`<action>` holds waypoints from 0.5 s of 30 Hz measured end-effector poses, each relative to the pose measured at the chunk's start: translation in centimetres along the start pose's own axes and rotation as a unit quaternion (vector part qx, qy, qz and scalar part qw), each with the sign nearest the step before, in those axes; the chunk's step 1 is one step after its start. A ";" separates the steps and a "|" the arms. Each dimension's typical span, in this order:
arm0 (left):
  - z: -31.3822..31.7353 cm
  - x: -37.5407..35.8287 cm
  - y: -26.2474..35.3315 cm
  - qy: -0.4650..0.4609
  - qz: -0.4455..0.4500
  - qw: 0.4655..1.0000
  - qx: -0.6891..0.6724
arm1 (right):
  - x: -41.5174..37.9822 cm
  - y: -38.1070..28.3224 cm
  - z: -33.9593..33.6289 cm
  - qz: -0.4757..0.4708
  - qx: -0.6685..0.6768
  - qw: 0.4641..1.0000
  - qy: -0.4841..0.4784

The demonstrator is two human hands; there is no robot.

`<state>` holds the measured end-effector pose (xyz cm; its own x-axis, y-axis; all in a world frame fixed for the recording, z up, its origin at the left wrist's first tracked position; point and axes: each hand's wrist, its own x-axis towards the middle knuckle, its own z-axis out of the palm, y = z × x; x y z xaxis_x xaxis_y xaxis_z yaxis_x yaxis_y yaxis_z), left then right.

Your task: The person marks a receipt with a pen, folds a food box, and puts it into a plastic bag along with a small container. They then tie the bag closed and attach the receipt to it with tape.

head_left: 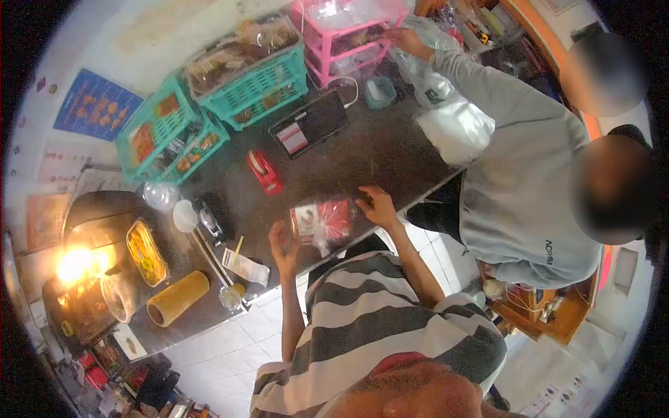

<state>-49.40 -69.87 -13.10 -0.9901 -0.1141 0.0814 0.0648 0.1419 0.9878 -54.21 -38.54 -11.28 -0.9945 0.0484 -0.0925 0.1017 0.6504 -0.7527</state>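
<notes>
A clear plastic packet (324,221) with red and white printing lies on the dark counter in front of me, between my hands. My left hand (282,245) is raised at the packet's left side, its fingers apart and nothing in them. On the other side, my right hand (378,206) is open, with bent fingers close by the packet's right edge. A red tape dispenser (265,173) sits just beyond the packet. To the left of my left hand is a white printed pouch (246,266) with a yellow stick beside it.
A tablet (309,125) leans toward the back of the dark counter (390,150). Teal crates (254,101) of packaged goods and a pink rack (355,38) stand behind. At left are a tray of yellow food (148,252) and a tan cylinder (178,299). A person in grey (526,181) reaches across at right.
</notes>
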 end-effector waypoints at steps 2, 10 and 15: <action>-0.1 -0.1 0.0 0.035 -0.030 0.998 -0.046 | 1.7 1.5 -0.3 0.018 0.044 0.999 0.017; 5.1 4.3 8.7 0.154 -0.021 0.985 -0.071 | 16.4 0.1 -7.1 -0.043 0.075 0.990 0.110; 7.0 2.6 9.0 0.226 -0.100 0.965 -0.088 | 30.2 -3.3 -16.3 -0.143 0.006 0.924 0.354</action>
<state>-52.21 -62.02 -4.92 -0.8319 -0.5454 -0.1020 -0.0622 -0.0910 0.9939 -85.01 -26.92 -0.96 -0.7471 0.3617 0.5577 -0.1724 0.7049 -0.6880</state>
